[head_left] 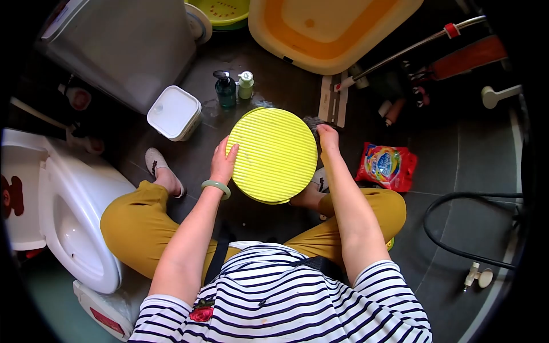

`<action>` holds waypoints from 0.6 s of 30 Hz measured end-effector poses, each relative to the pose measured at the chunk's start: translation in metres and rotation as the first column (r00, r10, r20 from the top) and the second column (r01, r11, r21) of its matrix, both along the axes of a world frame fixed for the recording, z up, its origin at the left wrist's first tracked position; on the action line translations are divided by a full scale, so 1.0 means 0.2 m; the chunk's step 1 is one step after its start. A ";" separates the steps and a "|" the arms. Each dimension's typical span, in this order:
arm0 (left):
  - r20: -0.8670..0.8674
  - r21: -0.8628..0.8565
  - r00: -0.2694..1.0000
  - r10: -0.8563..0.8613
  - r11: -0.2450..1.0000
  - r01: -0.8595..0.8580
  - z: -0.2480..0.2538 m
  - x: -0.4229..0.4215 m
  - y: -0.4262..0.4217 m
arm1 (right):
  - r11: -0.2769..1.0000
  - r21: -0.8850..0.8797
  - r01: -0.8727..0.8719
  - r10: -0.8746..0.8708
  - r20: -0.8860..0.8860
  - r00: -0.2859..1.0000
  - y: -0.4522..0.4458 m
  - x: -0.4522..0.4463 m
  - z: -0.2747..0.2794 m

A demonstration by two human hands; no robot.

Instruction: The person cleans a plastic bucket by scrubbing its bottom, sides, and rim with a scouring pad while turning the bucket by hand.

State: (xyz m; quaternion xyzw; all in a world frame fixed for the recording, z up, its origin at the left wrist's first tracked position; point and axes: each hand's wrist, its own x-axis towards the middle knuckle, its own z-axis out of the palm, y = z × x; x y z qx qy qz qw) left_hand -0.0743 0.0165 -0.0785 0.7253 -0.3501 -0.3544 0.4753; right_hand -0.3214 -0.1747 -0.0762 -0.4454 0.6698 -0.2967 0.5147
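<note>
Between my knees is a round yellow-green ribbed basin or lid point(274, 155), its ridged face turned up toward me. My left hand point(222, 161), with a pale green bangle at the wrist, grips the left rim, thumb on the ridged face. At the upper right rim, my right hand point(327, 139) is closed with the fingers pinched together. A dark, wiry clump like a steel wool scrubber point(313, 122) shows at these fingertips, partly behind the rim. What lies beneath the yellow disc is hidden.
Ahead stand a dark pump bottle point(226, 91), a green bottle point(245, 86) and a white lidded tub point(174, 111). A toilet point(80, 228) is at left. To the right lie a red packet point(387, 166) and a black hose point(443, 237). An orange-and-white folding tub point(334, 28) leans behind.
</note>
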 end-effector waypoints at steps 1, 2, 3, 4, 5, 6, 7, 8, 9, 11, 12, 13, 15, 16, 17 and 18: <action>-0.003 -0.003 1.000 0.002 1.000 -0.002 -0.01 0.00 0.00 | 0.989 -0.112 0.093 -0.088 0.053 0.995 -0.03 -0.04 -0.05; 0.010 -0.006 1.000 0.002 1.000 -0.001 -0.02 0.00 0.00 | 0.958 -0.216 0.189 -0.167 0.115 0.979 -0.06 -0.09 -0.08; 0.011 -0.008 1.000 0.003 1.000 -0.003 -0.03 0.00 0.00 | 0.945 -0.254 0.204 -0.164 0.170 0.972 -0.07 -0.14 -0.05; 0.012 -0.011 1.000 0.005 1.000 -0.005 -0.03 0.00 0.00 | 0.923 -0.350 0.162 -0.110 0.163 0.980 0.00 -0.13 0.08; 0.023 0.009 1.000 0.007 1.000 -0.007 -0.01 0.00 0.00 | 0.888 -0.443 0.120 -0.057 0.153 0.987 0.07 -0.12 0.22; 0.020 0.008 1.000 0.010 1.000 -0.011 -0.01 -0.01 -0.01 | 0.866 -0.500 -0.005 0.013 0.014 1.000 0.17 -0.10 0.35; 0.017 0.008 1.000 0.014 1.000 -0.014 -0.01 -0.01 -0.01 | 0.829 -0.546 -0.125 0.067 -0.126 0.990 0.28 -0.07 0.49; 0.014 0.008 1.000 0.018 1.000 -0.018 -0.01 -0.01 -0.01 | 0.751 -0.592 -0.292 0.125 -0.307 0.944 0.40 -0.05 0.52; 0.015 0.006 0.999 0.029 1.000 -0.029 0.00 -0.02 -0.01 | 0.651 -0.617 -0.441 0.143 -0.472 0.870 0.51 -0.03 0.54; -0.008 -0.001 0.999 0.048 0.999 -0.048 0.01 -0.03 -0.01 | 0.458 -0.517 -0.723 0.224 -0.719 0.657 0.71 -0.02 0.46; -0.019 -0.005 0.998 0.058 0.998 -0.058 0.01 -0.04 -0.02 | 0.426 -0.400 -0.812 0.312 -0.777 0.546 0.81 -0.01 0.44; -0.009 0.002 0.999 0.041 0.999 -0.041 0.01 -0.03 -0.02 | 0.447 -0.350 -0.823 0.315 -0.800 0.511 0.89 0.01 0.44; 0.030 0.027 0.999 0.038 0.999 -0.039 0.01 -0.02 -0.03 | 0.471 -0.272 -0.839 0.357 -0.811 0.463 0.91 0.03 0.45; 0.022 0.029 0.998 0.054 0.998 -0.055 0.00 -0.02 -0.02 | 0.458 -0.264 -0.849 0.366 -0.814 0.451 0.90 0.03 0.45; 0.027 0.027 0.999 0.047 0.998 -0.048 -0.01 -0.02 -0.02 | 0.482 -0.233 -0.845 0.402 -0.798 0.450 0.88 0.02 0.46; 0.032 0.022 0.999 0.038 0.999 -0.039 -0.02 -0.02 -0.03 | 0.505 -0.203 -0.839 0.433 -0.781 0.450 0.86 0.03 0.48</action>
